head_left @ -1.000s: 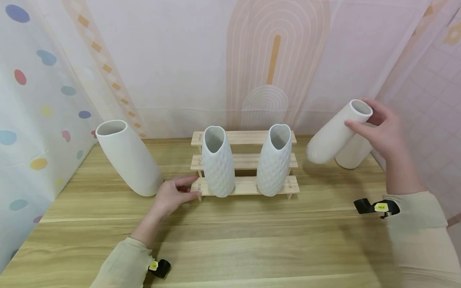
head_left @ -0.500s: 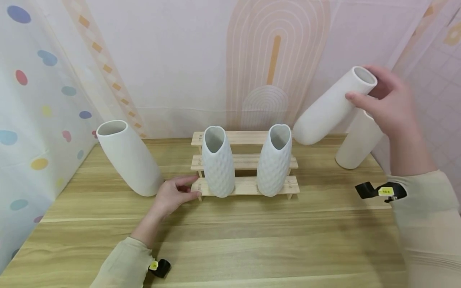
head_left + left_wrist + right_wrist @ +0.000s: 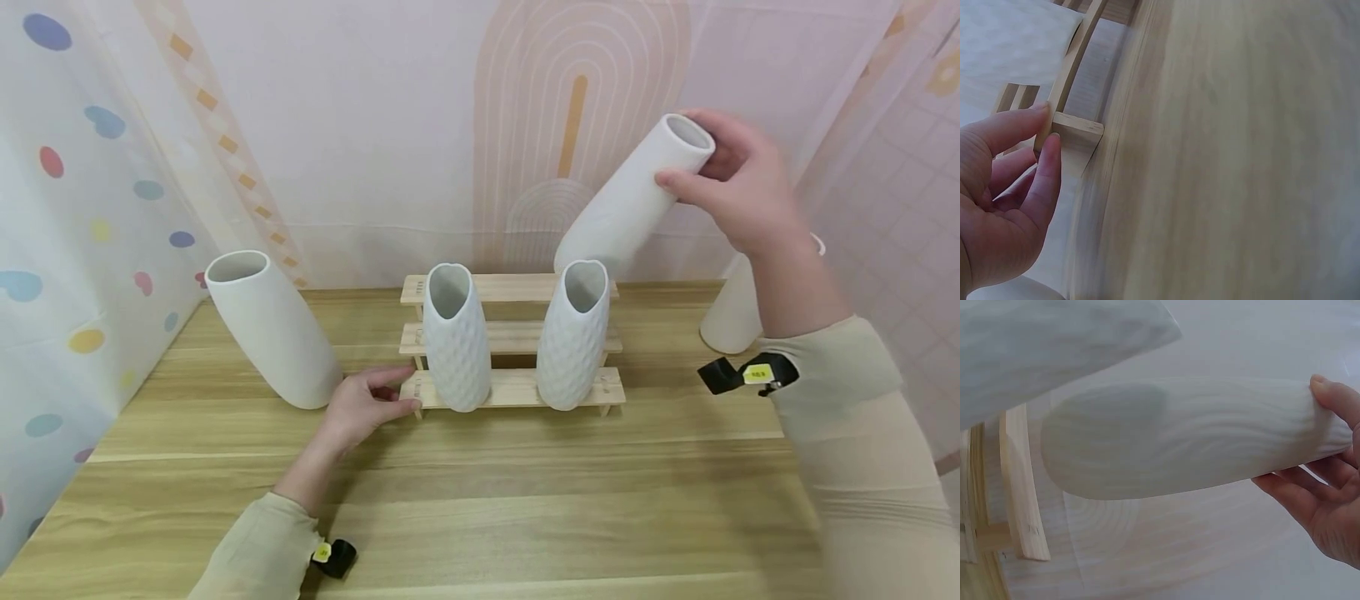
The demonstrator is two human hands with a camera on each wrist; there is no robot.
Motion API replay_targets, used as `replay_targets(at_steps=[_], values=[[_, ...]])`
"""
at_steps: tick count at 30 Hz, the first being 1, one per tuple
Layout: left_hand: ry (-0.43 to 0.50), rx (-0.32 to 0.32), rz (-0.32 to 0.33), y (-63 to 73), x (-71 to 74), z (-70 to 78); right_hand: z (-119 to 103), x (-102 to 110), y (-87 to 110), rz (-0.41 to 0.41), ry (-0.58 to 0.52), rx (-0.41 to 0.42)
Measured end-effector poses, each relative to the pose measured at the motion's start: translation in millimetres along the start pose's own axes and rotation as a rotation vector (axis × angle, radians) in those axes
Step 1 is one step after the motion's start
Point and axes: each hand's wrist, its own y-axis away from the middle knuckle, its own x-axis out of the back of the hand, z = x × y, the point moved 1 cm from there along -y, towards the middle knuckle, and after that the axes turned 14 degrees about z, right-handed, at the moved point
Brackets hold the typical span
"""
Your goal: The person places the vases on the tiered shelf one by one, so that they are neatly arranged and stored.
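A vase (image 3: 626, 200), slanted, aloft near the back of the stand (image 3: 515, 388) and its 2 dimpled vases (image 3: 457, 358).
Lowered too soon or swung forward, it could topple 1 of them. The right hand (image 3: 738, 187) has its fingers round the vase's mouth end, the base slanting down and away from them; the left hand (image 3: 362, 408) pinches the stand's lowest shelf.
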Motion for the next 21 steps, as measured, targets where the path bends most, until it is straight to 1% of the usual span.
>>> replay_targets(at_steps=[2, 9, 12, 15, 18, 21], values=[[0.002, -0.001, 0.001, -0.1, -0.2, 0.0, 2.0, -6.8, -1.5, -0.005, -0.003, -0.005], [0.013, -0.002, -0.002, -0.8, -0.4, -1.2, 5.3, -28.9, -3.8, -0.045, 0.091, -0.02], [0.014, -0.003, -0.003, -1.1, -0.2, -1.7, 6.0, -38.7, -3.7, -0.084, 0.104, -0.03], [0.012, -0.004, -0.001, -1.3, -0.1, -2.1, 7.2, -48.1, -3.1, -0.128, 0.104, -0.058], [0.007, -0.006, 0.001, -1.4, 0.0, -2.4, 9.0, -56.9, -2.9, -0.181, 0.137, -0.077], [0.002, -0.007, 0.002, -1.5, 0.0, -2.4, 11.4, -64.4, -2.7, -0.238, 0.185, -0.072]])
